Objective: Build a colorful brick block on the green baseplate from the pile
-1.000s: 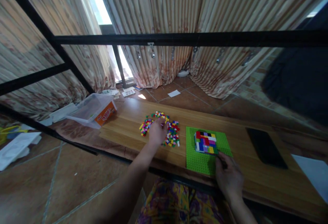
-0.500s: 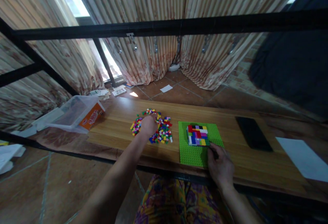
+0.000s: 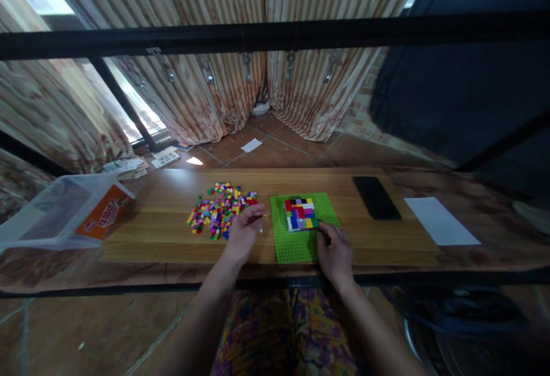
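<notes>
A green baseplate [image 3: 303,244] lies on the wooden table [image 3: 163,232], with a block of coloured bricks [image 3: 300,214] built on its far half. To its left spreads a pile of loose coloured bricks [image 3: 217,210]. My left hand [image 3: 246,230] hovers between the pile and the plate, fingers pinched on a small brick I can barely make out. My right hand [image 3: 334,250] rests on the plate's right front corner, fingers curled against its edge.
A black phone [image 3: 376,197] and a white sheet of paper [image 3: 440,220] lie to the right on the table. A clear plastic box with an orange label [image 3: 69,211] sits at the left end. A black metal bar [image 3: 275,35] crosses overhead; curtains hang behind.
My left hand has left the middle of the brick pile and moved right toward the baseplate with its fingers pinched. The camera has swung left to right; my right hand stays on the plate.
</notes>
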Available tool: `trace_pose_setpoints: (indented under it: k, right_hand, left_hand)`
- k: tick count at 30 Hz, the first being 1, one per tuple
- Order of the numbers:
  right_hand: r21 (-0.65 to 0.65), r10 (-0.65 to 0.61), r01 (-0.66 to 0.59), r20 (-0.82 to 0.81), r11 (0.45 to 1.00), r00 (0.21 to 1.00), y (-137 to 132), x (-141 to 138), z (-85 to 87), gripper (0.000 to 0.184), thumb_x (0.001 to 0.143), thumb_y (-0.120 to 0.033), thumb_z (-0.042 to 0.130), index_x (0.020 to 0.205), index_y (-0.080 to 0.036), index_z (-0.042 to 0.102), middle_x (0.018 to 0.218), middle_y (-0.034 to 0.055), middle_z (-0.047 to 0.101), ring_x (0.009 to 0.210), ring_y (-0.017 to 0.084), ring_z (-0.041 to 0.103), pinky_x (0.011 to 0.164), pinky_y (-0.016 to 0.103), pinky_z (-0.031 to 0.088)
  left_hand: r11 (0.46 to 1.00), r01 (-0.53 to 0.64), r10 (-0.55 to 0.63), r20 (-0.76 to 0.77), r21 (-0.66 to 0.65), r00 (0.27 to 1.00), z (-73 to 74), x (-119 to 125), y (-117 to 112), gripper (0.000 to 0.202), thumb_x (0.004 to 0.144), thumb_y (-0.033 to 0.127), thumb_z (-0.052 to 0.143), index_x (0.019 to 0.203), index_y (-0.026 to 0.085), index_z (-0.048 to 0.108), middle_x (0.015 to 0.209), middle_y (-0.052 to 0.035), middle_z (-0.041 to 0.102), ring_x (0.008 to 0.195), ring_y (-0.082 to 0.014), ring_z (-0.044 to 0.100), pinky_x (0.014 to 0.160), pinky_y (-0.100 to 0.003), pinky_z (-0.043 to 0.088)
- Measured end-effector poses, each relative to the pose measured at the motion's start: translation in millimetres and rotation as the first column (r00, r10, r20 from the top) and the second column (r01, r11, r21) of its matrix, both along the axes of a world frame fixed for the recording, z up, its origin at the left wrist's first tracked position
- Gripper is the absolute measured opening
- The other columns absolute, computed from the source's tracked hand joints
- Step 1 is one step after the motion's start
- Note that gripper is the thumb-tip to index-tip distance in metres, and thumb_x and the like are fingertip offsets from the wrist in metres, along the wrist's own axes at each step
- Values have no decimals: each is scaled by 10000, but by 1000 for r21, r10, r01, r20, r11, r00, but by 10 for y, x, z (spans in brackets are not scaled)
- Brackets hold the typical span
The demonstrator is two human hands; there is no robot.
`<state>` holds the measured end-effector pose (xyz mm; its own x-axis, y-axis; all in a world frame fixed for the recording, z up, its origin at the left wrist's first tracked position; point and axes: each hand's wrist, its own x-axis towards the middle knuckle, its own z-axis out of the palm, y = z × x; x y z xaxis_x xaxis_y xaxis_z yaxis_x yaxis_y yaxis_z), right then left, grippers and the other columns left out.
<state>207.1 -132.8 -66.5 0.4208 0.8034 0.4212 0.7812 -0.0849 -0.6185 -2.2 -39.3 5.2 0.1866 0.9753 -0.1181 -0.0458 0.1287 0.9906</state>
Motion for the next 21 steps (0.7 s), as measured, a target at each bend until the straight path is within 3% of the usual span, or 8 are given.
trace_pose_setpoints:
  k: [5, 9, 12, 17, 21]
  right_hand:
    - [-3, 2, -2, -17, 1000, 1000, -4, -14, 26, 304, 883, -290, 435, 1075, -185, 648, 1016, 99, 675, 979, 232, 586, 862, 387, 473]
    - [-3, 2, -2, -9, 1000, 1000, -2, -19, 35, 296, 890, -284, 432, 1063, -184, 650, 1017, 102, 673, 969, 234, 582, 854, 388, 469]
    - [-2, 1, -1, -11, 1000, 1000, 1, -20, 36, 292, 891, -277, 434, 1068, -187, 648, 1021, 98, 671, 976, 232, 579, 864, 387, 464]
    - [-13, 14, -14, -7, 1000, 1000, -2, -21, 37, 290, 894, -260, 431, 1080, -177, 638, 1027, 101, 664, 985, 231, 573, 871, 381, 461]
    - [-14, 19, -19, -5, 1000, 1000, -6, -22, 35, 294, 899, -263, 427, 1089, -173, 633, 1035, 103, 663, 997, 233, 567, 861, 379, 461]
  left_hand:
    - [1000, 3, -2, -35, 27, 999, -162, 249, -44, 363, 710, 231, 648, 1061, 141, 636, 889, -46, 695, 797, -138, 642, 729, -260, 515]
    - [994, 23, -2, -198, 104, 980, -275, 368, 65, 363, 756, 198, 602, 1114, 135, 603, 847, -34, 686, 691, -120, 635, 634, -237, 519]
    - [974, 77, 4, -353, 215, 936, -274, 441, 113, 348, 767, 150, 600, 1114, 147, 617, 861, -37, 693, 718, -126, 648, 694, -254, 534]
    - [875, 273, 54, -642, 399, 765, -136, 518, 120, 334, 816, 114, 550, 1133, 187, 628, 955, -49, 705, 887, -155, 663, 858, -283, 518]
    - [810, 458, 63, -830, 367, 554, -6, 545, 130, 378, 845, 121, 506, 1212, 181, 571, 1037, -68, 696, 929, -179, 664, 869, -289, 511]
